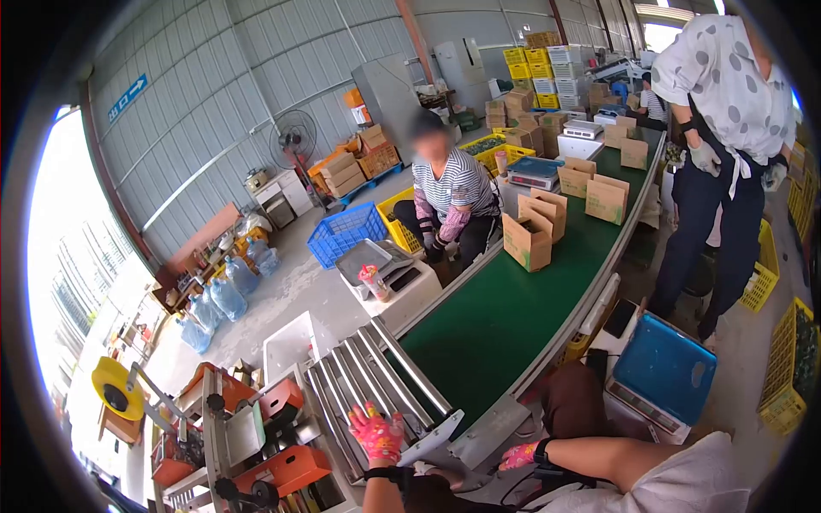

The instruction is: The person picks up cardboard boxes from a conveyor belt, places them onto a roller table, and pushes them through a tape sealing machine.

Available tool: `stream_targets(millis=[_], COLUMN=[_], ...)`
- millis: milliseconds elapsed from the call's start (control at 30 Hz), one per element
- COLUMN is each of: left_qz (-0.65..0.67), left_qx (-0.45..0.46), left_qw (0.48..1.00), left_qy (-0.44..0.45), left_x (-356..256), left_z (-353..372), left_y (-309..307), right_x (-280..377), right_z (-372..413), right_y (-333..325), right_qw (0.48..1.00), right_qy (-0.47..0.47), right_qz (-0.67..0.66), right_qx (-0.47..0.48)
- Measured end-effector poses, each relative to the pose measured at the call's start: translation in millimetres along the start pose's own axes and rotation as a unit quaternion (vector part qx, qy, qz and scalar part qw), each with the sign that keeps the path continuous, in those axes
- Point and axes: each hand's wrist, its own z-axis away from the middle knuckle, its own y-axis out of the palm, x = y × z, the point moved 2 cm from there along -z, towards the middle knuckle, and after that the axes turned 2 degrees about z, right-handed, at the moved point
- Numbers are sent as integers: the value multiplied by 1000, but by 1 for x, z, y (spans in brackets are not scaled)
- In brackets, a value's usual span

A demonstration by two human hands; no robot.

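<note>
My left hand point(376, 433), in a pink patterned glove, rests with fingers spread at the metal rollers point(355, 376), holding nothing. My right hand point(518, 456), in a similar glove, lies low near my lap; its fingers are small and partly hidden, and I cannot make out whether it holds anything. Beyond the rollers runs a green conveyor belt point(479, 321). Open brown cardboard boxes point(526, 244) stand upright on it, well beyond both hands. The orange taping machine point(295, 467) is left of my left hand.
A blue tray point(664, 368) lies on a scale at the right. One person point(445, 184) sits behind the belt; another point(727, 103) stands at the right. A blue crate point(346, 233) and a white table with a pink cup point(373, 282) are beyond the rollers.
</note>
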Motion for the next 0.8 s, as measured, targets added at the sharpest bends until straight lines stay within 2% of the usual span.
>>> stream_targets(millis=[67, 133, 167, 200, 267, 300, 367, 400, 467, 500, 633, 667, 800], left_qz=[102, 95, 81, 76, 52, 45, 21, 12, 19, 30, 16, 24, -3], left_qx=[2, 13, 22, -22, -41, -40, -81, -78, -62, -62, -30, 10, 42], left_qw=[993, 991, 994, 994, 994, 994, 990, 989, 993, 991, 993, 996, 997], left_qy=[58, 91, 75, 71, 89, 96, 118, 122, 98, 111, 114, 85, 58], left_x=[-49, -93, -116, -125, -129, -128, -124, -127, -132, -131, -130, -132, -131], left_z=[8, 21, 31, 37, 38, 37, 36, 37, 39, 37, 35, 36, 40], left_y=[22, 37, 26, 26, 36, 43, 50, 48, 42, 45, 45, 40, 37], right_x=[-11, -8, -9, -15, -25, -31, -47, -58, -83, -83, -58, -51, -38], right_z=[1, 16, 20, 17, 13, 9, 4, -8, -49, -59, -71, -70, -56], right_y=[-7, -13, -15, -15, -16, -13, -7, -1, 5, 7, 11, 7, 7], right_qw=[999, 990, 985, 984, 978, 977, 906, 906, 943, 942, 946, 946, 946], right_qy=[26, 114, 123, 122, 128, 125, 223, 220, 159, 123, 89, 81, 57], right_qz=[9, -75, -102, -112, -70, -79, -107, -118, 90, 194, 166, 162, 149], right_qx=[-37, -37, -65, -72, -148, -152, -343, -341, -280, -246, -265, -270, -281])
